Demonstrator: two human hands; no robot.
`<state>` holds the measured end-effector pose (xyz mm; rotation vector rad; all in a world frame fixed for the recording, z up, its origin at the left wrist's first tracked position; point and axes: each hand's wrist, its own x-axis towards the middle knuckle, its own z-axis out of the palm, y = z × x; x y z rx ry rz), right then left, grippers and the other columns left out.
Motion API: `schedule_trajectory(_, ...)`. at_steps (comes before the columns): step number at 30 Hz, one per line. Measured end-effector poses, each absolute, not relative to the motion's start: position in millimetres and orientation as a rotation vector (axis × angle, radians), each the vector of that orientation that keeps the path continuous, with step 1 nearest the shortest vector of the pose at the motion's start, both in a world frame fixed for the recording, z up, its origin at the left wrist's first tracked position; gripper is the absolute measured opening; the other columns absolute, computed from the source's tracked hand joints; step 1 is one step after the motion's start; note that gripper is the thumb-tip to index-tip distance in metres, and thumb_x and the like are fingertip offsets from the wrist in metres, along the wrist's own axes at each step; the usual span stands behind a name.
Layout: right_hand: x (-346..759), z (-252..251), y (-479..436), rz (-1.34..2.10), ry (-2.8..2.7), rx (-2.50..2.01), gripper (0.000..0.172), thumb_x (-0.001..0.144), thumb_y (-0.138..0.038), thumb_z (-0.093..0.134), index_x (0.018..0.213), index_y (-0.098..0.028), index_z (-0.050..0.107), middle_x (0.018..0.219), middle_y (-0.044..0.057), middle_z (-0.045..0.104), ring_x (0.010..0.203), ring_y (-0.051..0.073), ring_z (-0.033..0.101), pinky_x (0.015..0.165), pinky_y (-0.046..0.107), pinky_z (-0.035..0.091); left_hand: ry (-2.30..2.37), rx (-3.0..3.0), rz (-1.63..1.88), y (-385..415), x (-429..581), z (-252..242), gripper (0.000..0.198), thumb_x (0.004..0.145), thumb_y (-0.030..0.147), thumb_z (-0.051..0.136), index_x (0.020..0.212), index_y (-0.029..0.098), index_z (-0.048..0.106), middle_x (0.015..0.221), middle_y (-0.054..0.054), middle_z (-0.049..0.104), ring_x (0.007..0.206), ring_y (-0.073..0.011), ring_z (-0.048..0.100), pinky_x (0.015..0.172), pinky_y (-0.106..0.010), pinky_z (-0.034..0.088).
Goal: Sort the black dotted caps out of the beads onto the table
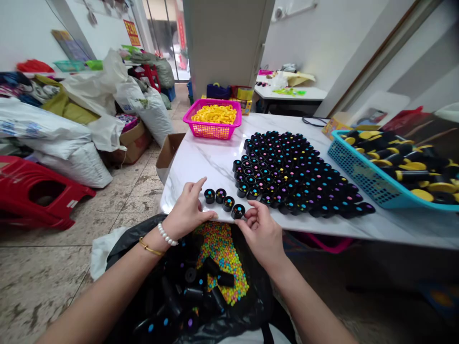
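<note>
Four-wide at most, a short slanting row of small black plastic cups (228, 204) with coloured beads inside stands at the table's front edge. My left hand (187, 208) is at the row's left end, thumb and index finger spread apart, holding nothing. The thumb and fingers of my right hand (261, 231) close on the nearest black cup (238, 211) at the right end. Below the edge, a black plastic bag (258, 296) in front of me holds many multicoloured beads (224, 253) and loose black tubes (218, 298).
A large block of filled black cups (283, 172) covers the table's middle. Behind it is a pink basket (213, 130) of yellow rings. At right stands a blue basket (358, 179) of black and yellow parts. Red stools (36, 191) and sacks (71, 157) are on the left.
</note>
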<state>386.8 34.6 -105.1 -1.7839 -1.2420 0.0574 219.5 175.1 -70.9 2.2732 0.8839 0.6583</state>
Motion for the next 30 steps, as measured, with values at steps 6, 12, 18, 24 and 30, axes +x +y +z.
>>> schedule_trajectory(6,390.0,-104.1,41.7,0.062,-1.290,-1.808,0.031,0.080,-0.024,0.064,0.107,-0.020,0.049,0.072,-0.003,0.064,0.056,0.013,0.062,0.057,0.024,0.049,0.733,2.381,0.519,192.3,234.2,-69.6,0.085,0.065,0.030,0.082,0.139,0.020,0.041,0.109,-0.006,0.048,0.074,-0.0153,0.055,0.075,-0.037,0.053)
schedule_trajectory(12,383.9,-101.8,62.9,0.078,-1.379,-1.793,0.028,0.083,-0.022,0.062,0.107,-0.021,0.047,0.076,-0.001,0.067,0.063,0.016,0.067,0.058,0.025,0.049,0.719,2.389,0.606,197.9,243.9,-72.0,0.068,0.070,0.030,0.079,0.131,0.020,0.051,0.106,-0.007,0.056,0.075,-0.0167,0.057,0.073,-0.035,0.052)
schedule_trajectory(18,376.2,-98.3,83.8,0.084,-1.377,-1.809,0.024,0.085,-0.020,0.058,0.105,-0.020,0.046,0.075,0.000,0.069,0.063,0.018,0.068,0.058,0.026,0.049,0.814,2.415,0.656,211.0,248.4,-72.8,0.056,0.073,0.027,0.073,0.126,0.019,0.056,0.099,-0.006,0.059,0.074,-0.0176,0.058,0.073,-0.035,0.051)
schedule_trajectory(24,372.3,-100.2,102.5,0.109,-1.343,-1.770,0.023,0.086,-0.018,0.053,0.107,-0.019,0.045,0.081,0.003,0.070,0.067,0.020,0.070,0.062,0.029,0.051,0.842,2.335,0.594,223.3,247.4,-70.4,0.076,0.071,0.019,0.067,0.141,0.012,0.039,0.097,-0.007,0.062,0.067,-0.0167,0.059,0.068,-0.035,0.052)
schedule_trajectory(30,366.4,-93.4,88.3,0.163,-1.298,-1.700,0.028,0.087,-0.019,0.054,0.115,-0.017,0.048,0.096,0.009,0.070,0.074,0.020,0.069,0.068,0.034,0.057,0.863,2.410,0.676,214.7,244.6,-70.3,0.097,0.068,0.035,0.076,0.148,0.014,0.024,0.118,-0.017,0.057,0.095,-0.0282,0.062,0.085,-0.046,0.051)
